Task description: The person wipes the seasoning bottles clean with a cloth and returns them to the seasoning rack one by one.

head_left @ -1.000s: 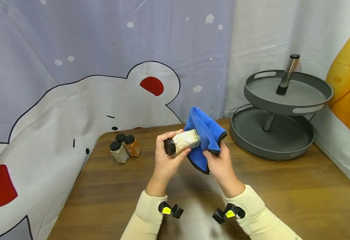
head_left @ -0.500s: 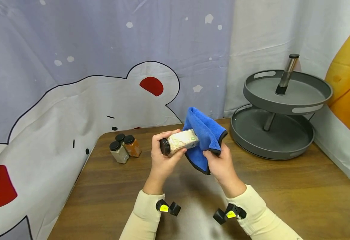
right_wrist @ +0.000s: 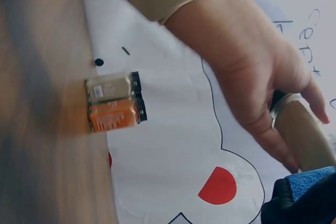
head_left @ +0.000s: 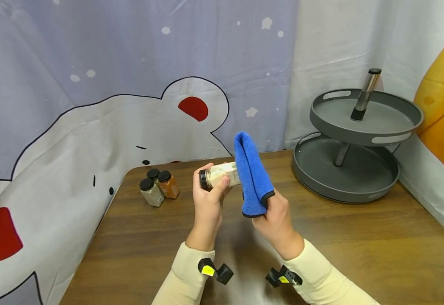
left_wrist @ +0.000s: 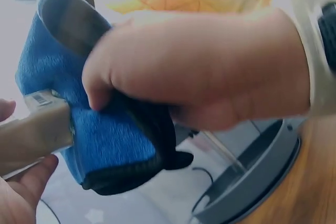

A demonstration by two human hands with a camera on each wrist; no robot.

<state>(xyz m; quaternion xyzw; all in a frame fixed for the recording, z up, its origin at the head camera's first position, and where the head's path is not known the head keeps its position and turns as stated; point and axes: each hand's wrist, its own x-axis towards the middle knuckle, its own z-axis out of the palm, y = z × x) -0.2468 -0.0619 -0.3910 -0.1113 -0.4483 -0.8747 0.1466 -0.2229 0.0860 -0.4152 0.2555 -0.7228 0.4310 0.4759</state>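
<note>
A clear spice jar with a black lid and pale contents lies tilted on its side above the table. My left hand grips it near the lid, thumb across its near side. Over the jar's base end hangs a folded blue cloth with black edging. My right hand holds that cloth from the right, its fingers partly hidden behind the fabric. In the left wrist view the cloth wraps against the end of the jar. The right wrist view shows the left hand around the jar's lid end.
Several smaller jars with black lids, one an orange spice jar, stand together at the table's back left. A grey two-tier round tray stands at the back right of the wooden table. Printed curtains hang behind.
The blue cloth has turned and folded narrower, shifting slightly left over the jar's end. The right hand has rotated with it. My left thumb has moved up onto the jar's side.
</note>
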